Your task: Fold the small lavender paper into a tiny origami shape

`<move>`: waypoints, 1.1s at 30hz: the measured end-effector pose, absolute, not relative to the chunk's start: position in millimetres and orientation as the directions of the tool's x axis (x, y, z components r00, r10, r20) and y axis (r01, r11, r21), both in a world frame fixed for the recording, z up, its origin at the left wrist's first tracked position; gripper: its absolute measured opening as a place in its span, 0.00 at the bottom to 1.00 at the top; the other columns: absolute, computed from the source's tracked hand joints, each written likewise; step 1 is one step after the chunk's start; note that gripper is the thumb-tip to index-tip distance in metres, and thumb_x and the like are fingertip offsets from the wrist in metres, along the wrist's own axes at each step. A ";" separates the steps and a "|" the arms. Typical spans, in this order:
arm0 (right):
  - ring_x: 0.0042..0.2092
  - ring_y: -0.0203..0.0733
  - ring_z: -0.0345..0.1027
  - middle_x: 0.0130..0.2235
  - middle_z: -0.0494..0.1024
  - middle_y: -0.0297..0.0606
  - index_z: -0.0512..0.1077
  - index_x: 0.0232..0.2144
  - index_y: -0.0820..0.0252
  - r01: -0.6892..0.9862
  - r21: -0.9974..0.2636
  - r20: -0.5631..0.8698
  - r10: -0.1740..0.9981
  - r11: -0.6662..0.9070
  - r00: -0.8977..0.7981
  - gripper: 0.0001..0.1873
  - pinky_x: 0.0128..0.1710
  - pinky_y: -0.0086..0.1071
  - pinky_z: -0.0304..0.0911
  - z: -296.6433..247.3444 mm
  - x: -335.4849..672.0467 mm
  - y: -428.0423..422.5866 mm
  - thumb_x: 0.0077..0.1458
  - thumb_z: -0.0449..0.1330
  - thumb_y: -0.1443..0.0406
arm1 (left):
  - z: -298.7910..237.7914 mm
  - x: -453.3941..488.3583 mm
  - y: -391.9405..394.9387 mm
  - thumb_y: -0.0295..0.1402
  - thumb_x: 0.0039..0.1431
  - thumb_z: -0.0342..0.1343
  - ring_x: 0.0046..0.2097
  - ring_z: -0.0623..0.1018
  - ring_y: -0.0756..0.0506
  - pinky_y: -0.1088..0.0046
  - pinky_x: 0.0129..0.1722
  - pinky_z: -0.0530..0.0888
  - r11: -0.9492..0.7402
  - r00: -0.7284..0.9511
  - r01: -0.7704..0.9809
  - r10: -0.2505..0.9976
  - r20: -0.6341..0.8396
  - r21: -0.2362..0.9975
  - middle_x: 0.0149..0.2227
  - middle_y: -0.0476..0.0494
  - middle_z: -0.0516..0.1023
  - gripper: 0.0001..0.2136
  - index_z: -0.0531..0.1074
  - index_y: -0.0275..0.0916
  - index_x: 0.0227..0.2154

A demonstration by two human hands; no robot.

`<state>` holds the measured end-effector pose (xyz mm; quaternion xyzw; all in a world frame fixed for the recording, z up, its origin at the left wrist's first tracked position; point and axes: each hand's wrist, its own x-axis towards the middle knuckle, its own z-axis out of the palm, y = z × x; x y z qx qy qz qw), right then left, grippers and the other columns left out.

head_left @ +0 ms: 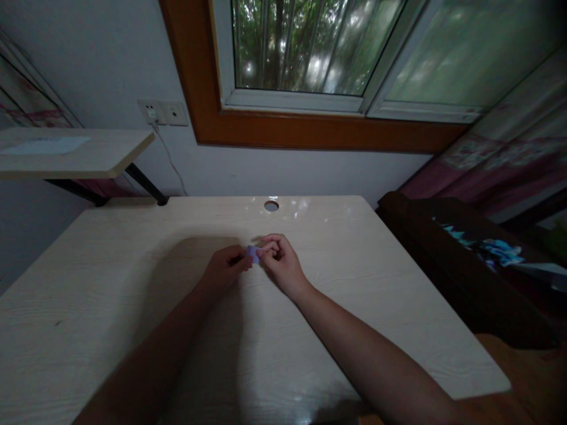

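Note:
A small piece of purple paper (253,254) is held between my two hands, over the middle of the pale wood-grain desk (354,283). My left hand (227,267) pinches its left side between thumb and fingers. On the other side, my right hand (281,262) grips the paper's right edge with thumb and forefinger, the other fingers curled. The fingertips cover part of the paper, so its full shape is hidden.
A round cable hole (271,206) lies near the desk's back edge. At the left, a raised shelf (101,153) on black legs bears a pale sheet (44,145). A cord hangs from the wall socket (153,112). Dark furniture (425,236) stands at the right.

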<state>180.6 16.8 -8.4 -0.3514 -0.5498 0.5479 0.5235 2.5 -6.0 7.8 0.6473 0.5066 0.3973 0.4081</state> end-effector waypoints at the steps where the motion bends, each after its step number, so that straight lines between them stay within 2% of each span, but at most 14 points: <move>1: 0.25 0.33 0.60 0.28 0.72 0.29 0.68 0.43 0.53 -0.190 -0.969 0.194 0.960 0.156 -0.202 0.16 0.25 0.29 0.54 -8.2 180.5 16.8 0.53 0.65 0.60 | 7.9 2.6 -6.2 0.40 0.57 0.57 0.30 0.72 0.49 0.74 0.31 0.66 -0.151 0.169 0.326 0.980 0.100 0.933 0.25 0.48 0.73 0.12 0.72 0.36 0.25; 9: 0.25 0.34 0.59 0.29 0.72 0.29 0.68 0.43 0.53 -0.186 -0.972 0.181 0.963 0.144 -0.201 0.16 0.25 0.29 0.54 -6.9 180.5 16.7 0.53 0.65 0.60 | 5.9 2.0 -6.1 0.41 0.57 0.57 0.30 0.72 0.48 0.74 0.32 0.68 -0.151 0.168 0.312 0.980 0.103 0.938 0.25 0.48 0.74 0.13 0.73 0.37 0.25; 15: 0.26 0.34 0.61 0.28 0.73 0.29 0.68 0.42 0.52 -0.210 -0.964 0.202 0.960 0.161 -0.193 0.15 0.26 0.29 0.54 -7.4 180.9 17.1 0.53 0.65 0.61 | 10.6 3.8 -7.0 0.38 0.58 0.56 0.30 0.73 0.48 0.74 0.32 0.68 -0.135 0.168 0.285 0.982 0.089 0.949 0.25 0.48 0.74 0.11 0.72 0.36 0.24; 33: 0.25 0.32 0.58 0.29 0.71 0.29 0.69 0.42 0.53 -0.228 -0.959 0.201 0.972 0.170 -0.119 0.15 0.25 0.28 0.52 -10.2 181.1 18.9 0.52 0.66 0.59 | 18.7 7.2 -8.3 0.33 0.52 0.55 0.29 0.73 0.48 0.74 0.32 0.69 -0.103 0.113 0.245 0.991 0.077 0.964 0.24 0.48 0.74 0.07 0.72 0.37 0.22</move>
